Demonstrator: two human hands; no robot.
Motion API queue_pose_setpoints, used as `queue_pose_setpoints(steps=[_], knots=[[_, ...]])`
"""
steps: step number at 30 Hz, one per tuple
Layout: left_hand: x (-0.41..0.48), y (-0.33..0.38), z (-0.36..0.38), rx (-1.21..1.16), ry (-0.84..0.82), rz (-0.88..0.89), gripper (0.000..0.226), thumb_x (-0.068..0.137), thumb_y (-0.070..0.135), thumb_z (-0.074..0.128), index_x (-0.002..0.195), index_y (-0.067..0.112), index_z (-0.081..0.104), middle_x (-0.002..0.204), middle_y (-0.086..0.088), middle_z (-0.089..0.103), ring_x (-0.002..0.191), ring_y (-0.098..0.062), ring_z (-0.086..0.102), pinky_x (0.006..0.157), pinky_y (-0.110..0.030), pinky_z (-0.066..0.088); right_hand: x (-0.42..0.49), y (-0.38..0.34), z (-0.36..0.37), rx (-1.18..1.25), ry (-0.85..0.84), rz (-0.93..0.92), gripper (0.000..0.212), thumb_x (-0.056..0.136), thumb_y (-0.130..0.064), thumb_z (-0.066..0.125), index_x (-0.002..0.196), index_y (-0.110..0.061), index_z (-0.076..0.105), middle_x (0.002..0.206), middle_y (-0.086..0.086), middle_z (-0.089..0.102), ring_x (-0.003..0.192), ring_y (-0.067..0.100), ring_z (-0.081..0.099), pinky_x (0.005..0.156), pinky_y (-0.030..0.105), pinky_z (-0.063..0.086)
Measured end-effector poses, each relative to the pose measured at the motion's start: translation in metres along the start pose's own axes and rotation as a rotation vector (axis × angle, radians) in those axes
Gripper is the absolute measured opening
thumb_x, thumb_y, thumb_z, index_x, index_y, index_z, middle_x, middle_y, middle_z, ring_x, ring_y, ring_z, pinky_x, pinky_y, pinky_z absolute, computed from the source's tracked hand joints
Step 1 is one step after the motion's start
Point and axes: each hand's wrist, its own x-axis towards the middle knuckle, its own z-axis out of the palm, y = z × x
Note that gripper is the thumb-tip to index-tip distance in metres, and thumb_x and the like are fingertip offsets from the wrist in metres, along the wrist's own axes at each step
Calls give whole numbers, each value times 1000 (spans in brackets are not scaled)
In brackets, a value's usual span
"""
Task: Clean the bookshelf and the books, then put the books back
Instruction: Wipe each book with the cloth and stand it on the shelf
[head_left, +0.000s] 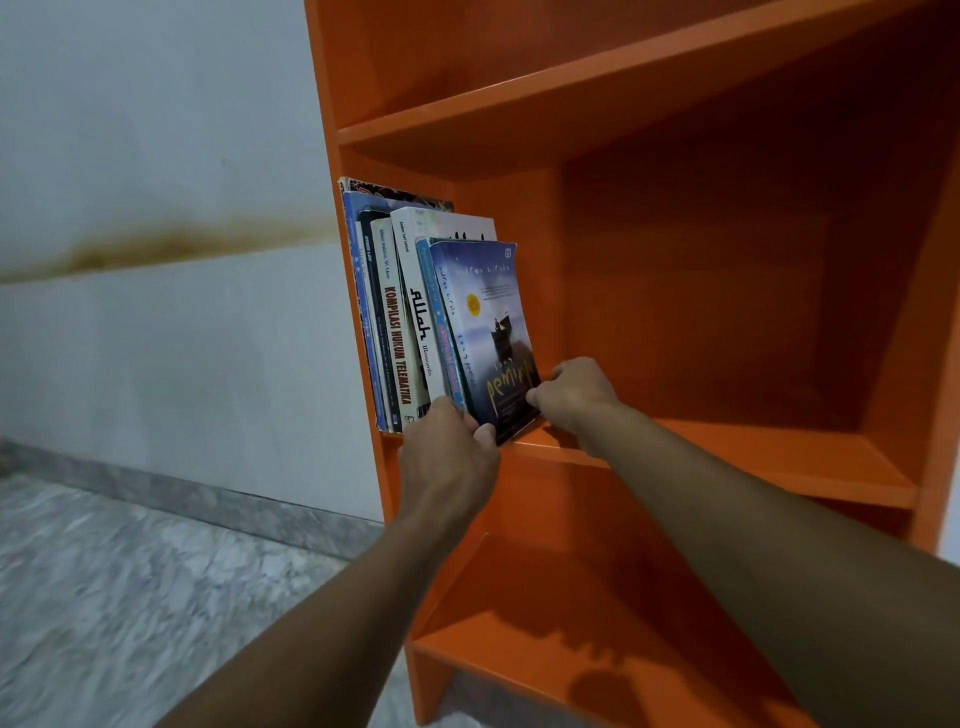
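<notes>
I'm facing the orange bookshelf (701, 286), both arms reaching into its middle compartment. The books (387, 312) are standing in a row at the far left end of that compartment, packed against the shelf's left side wall and leaning a bit.

My left hand (449, 457) is at the front edge of the middle board. It's clamping the bottom front corner of the dark blue book (493, 332), thumb on the cover, fingers wrapping under the spine. My right hand (576, 400) is deeper inside the compartment, fingers curled, pinching the same book's lower rear edge. The book is the outermost of the row, its bottom edge sitting on the board and its cover facing the open part of the compartment. The cover is reading "pemimpi" in yellow script; the small print above it is too fine to make out.

Next to it, twd the left side wall:
- a light blue spine (441, 332), text blurred
- a white book (420, 322) w/ "Allah" in black on the spine
- a cream spine (397, 343) reading "KOMPILASI HUKUM TELEMATIKA" in red
- a few more thin blue spines, unreadable.

Left of the bookshelf the grey wall (156, 130) is showing a brown stain (156, 244). Below it a marbled floor (130, 597) is running up to the shelf's base.
</notes>
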Motion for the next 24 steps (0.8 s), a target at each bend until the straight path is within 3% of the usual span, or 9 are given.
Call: queue_pose_setpoints(steps=[2, 4, 10, 13, 16, 20, 22, 24], knots=[[-3, -4, -8, 39, -53, 52, 16, 93, 25, 64, 79, 17, 60, 76, 2, 60, 79, -17, 63, 66, -27, 49, -12, -2, -4, -63, 36, -11, 15, 88, -12, 62, 101, -5, 65, 98, 15, 69, 82, 30, 66, 55, 28, 46], [-10, -9, -20, 65, -142, 104, 22, 93, 22, 63, 73, 16, 60, 73, 1, 61, 73, -15, 61, 60, -25, 47, -28, -5, -6, -101, 86, -28, 19, 86, -9, 60, 103, -5, 65, 100, 15, 70, 89, 33, 68, 69, 36, 56], [-44, -49, -47, 125, -402, 188, 13, 92, 20, 59, 88, 10, 65, 83, -6, 67, 77, -23, 63, 66, -36, 55, -103, -14, 1, -169, 235, -78, 22, 86, -1, 55, 101, -4, 71, 105, 14, 70, 101, 31, 64, 91, 40, 53], [-63, -76, -44, 128, -508, 193, 13, 91, 25, 60, 95, 12, 61, 90, -5, 67, 79, -21, 63, 68, -35, 55, -146, -2, 11, -256, 241, -36, 22, 86, -1, 55, 100, -8, 71, 105, 12, 70, 100, 29, 65, 91, 43, 55], [-88, -94, -36, 201, -628, 215, 27, 88, 30, 63, 108, 12, 61, 106, -10, 67, 96, -32, 64, 78, -35, 52, -190, 22, 20, -388, 132, 117, 32, 87, -8, 55, 116, -12, 67, 120, 14, 66, 112, 32, 62, 97, 40, 52], [-128, -104, -20, 297, -766, 312, 35, 88, 30, 59, 117, 10, 55, 122, -20, 60, 113, -41, 58, 91, -46, 51, -238, 70, 27, -593, -15, 215, 40, 88, -11, 55, 128, -4, 60, 132, 16, 60, 120, 35, 57, 101, 43, 48], [-142, -109, -12, 376, -856, 368, 36, 89, 25, 57, 121, 9, 52, 125, -19, 56, 114, -40, 56, 93, -49, 50, -255, 90, 29, -675, -124, 239, 40, 91, -11, 54, 130, -1, 56, 133, 18, 59, 110, 35, 60, 90, 41, 52], [-159, -115, -5, 473, -999, 405, 43, 92, 27, 56, 129, 8, 46, 129, -18, 52, 115, -39, 54, 92, -48, 50, -274, 106, 28, -769, -271, 247, 33, 95, -11, 51, 124, 2, 56, 124, 20, 59, 92, 32, 60, 68, 38, 45]])
